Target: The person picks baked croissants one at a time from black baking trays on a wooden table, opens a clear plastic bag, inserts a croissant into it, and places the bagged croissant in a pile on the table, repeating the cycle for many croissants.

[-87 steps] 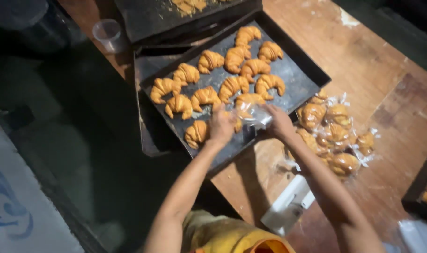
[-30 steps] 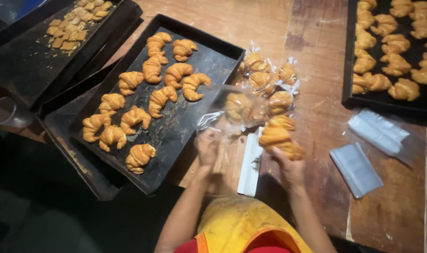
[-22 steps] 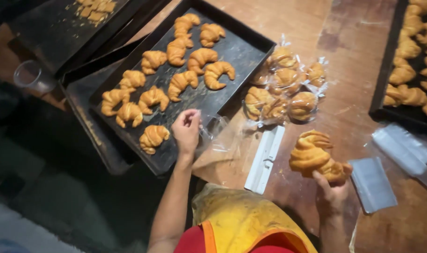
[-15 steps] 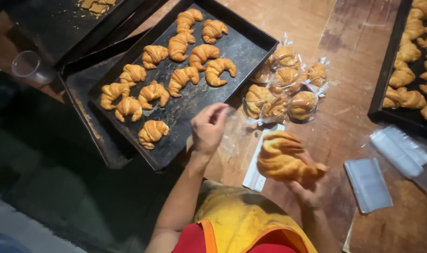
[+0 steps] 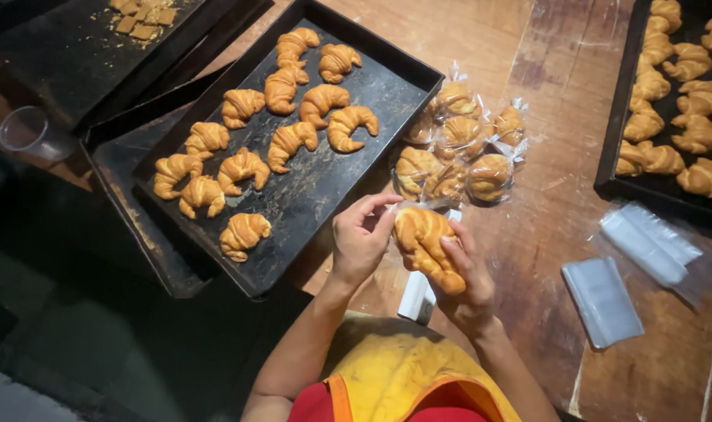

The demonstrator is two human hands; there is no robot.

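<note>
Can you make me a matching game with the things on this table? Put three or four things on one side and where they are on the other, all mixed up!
Things:
1. croissant in the hands
2. clear plastic cup
3. wrapped croissants
4. stack of empty bags

Places:
A. far left, beside the dark trays
B. on the table, right of the hands
C. held between the left hand and right hand
D. piled next to the big tray

Pairs: 1-C, 2-A, 3-D, 4-B

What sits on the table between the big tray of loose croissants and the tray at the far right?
In the head view, a cluster of bagged croissants lies on the wooden table between the near tray and the right tray.
</note>
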